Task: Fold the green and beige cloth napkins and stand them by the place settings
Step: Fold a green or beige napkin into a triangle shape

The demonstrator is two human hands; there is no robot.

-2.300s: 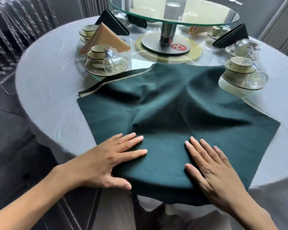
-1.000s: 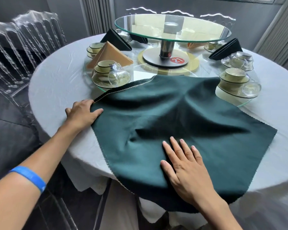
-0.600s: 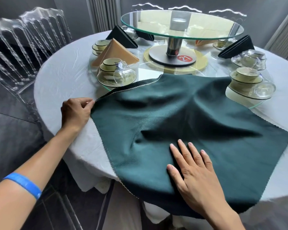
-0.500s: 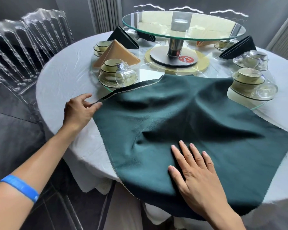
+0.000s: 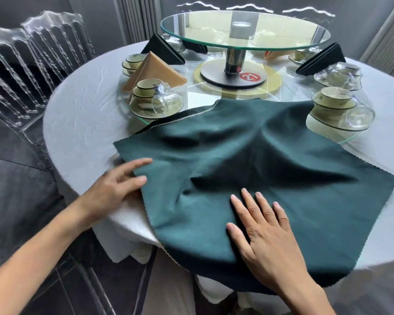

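A large dark green cloth napkin (image 5: 271, 169) lies spread on the round white table, rumpled in the middle, its near edge hanging over the table rim. My right hand (image 5: 264, 228) lies flat on its near part, fingers straight. At the napkin's left edge is my left hand (image 5: 116, 189), blurred, its fingers extended and the fingertips touching the cloth. A folded beige napkin (image 5: 155, 71) stands as a triangle at the back left, with a folded dark napkin (image 5: 162, 50) behind it. Another folded dark napkin (image 5: 323, 59) stands at the back right.
Place settings of cups, saucers and upturned glasses sit at left (image 5: 155, 98) and right (image 5: 337, 108) on a low glass ring. A raised glass turntable (image 5: 243, 30) stands in the table's middle. Clear plastic chairs (image 5: 27, 62) stand at the left.
My left hand has let go of the napkin's far-left corner and has come down to the left edge, nearer to me. The right hand stays flat on the cloth.
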